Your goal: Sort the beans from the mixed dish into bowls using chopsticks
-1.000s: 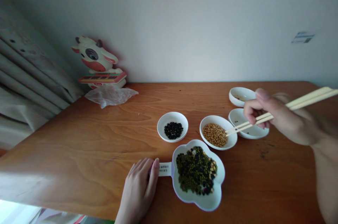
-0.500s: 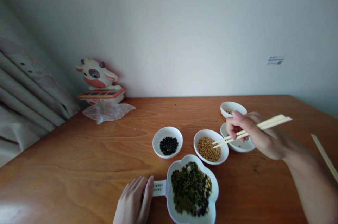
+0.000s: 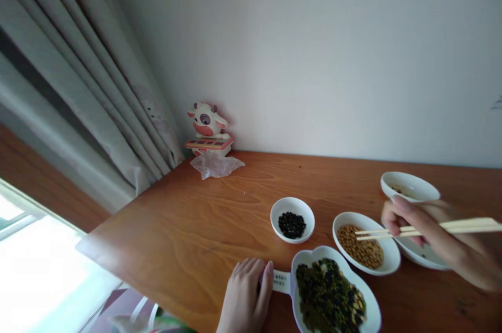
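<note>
My left hand (image 3: 245, 296) lies on the table with its fingers together, resting against the labelled handle (image 3: 281, 281) of a white flower-shaped dish (image 3: 372, 310) full of mixed green, black and yellow beans. My right hand (image 3: 435, 241) is closed on a pair of pale wooden chopsticks (image 3: 396, 230), whose tips hover over a white bowl of yellow beans (image 3: 363, 252). A small white bowl of black beans (image 3: 292, 219) stands to the left of it.
Two more white bowls (image 3: 410, 186) sit at the right, partly behind my right hand. A cow toy (image 3: 207, 129) on a plastic bag (image 3: 215, 164) stands at the wall. Grey curtains (image 3: 90, 92) hang on the left, where the table edge drops off.
The view has swung up and left, showing curtains and window light. My right hand with the chopsticks stays over the yellow beans; my left hand stays by the dish handle.
</note>
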`<state>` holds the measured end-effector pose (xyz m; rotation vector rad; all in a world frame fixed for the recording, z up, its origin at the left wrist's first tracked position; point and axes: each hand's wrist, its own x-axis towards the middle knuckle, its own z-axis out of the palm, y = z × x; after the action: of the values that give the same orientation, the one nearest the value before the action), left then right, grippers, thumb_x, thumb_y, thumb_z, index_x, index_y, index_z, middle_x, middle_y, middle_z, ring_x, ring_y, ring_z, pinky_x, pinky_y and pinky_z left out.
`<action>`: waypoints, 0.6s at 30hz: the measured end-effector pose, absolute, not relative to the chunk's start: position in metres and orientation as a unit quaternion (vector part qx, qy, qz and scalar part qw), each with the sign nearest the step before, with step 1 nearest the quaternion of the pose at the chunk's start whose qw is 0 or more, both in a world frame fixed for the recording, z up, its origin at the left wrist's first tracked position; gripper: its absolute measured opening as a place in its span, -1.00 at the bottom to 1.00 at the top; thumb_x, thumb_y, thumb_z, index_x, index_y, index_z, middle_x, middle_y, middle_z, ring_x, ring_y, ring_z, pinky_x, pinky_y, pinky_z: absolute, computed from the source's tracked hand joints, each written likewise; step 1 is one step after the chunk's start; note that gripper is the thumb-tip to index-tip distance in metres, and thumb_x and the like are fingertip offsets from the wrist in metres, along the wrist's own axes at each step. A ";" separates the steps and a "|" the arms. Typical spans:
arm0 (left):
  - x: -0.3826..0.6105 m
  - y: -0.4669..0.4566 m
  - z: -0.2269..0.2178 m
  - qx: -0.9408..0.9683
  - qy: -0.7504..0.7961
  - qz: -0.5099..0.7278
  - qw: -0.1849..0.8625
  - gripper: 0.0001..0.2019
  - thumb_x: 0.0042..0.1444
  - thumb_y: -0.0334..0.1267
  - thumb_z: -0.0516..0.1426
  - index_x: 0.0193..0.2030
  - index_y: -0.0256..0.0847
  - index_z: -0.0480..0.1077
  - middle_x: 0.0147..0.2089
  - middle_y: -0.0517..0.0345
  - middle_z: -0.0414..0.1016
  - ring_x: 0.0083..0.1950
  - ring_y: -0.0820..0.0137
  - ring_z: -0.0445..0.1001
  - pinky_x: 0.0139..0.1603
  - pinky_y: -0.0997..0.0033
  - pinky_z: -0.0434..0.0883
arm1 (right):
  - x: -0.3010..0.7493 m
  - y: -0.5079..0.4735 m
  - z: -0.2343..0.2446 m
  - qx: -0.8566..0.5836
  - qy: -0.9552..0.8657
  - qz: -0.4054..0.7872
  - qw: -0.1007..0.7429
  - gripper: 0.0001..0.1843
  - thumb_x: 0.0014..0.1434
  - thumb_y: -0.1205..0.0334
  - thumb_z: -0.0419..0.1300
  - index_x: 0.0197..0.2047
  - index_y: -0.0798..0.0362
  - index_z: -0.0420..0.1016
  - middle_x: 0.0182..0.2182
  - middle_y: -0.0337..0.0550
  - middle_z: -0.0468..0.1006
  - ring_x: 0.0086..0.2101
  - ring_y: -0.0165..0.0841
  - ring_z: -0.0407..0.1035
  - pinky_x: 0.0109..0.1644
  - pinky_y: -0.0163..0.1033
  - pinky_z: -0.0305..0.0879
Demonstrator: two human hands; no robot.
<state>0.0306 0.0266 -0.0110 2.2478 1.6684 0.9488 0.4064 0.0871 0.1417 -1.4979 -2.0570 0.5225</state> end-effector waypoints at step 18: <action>0.025 0.031 -0.020 0.770 0.553 0.306 0.089 -0.65 0.52 -0.13 -0.04 -0.29 -0.09 0.41 -0.30 0.09 0.58 -0.26 0.25 0.58 -0.15 0.30 0.47 | 0.405 0.084 0.147 -0.554 -0.757 0.216 0.269 -0.41 0.49 -0.21 -0.15 -0.32 -0.05 0.48 -0.36 -0.12 0.59 -0.33 -0.20 0.45 -0.09 -0.05 0.33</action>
<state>0.0251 0.0305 -0.0204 2.2899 1.6453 0.9096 0.4054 0.0845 0.1473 -1.4951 -2.0422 0.5837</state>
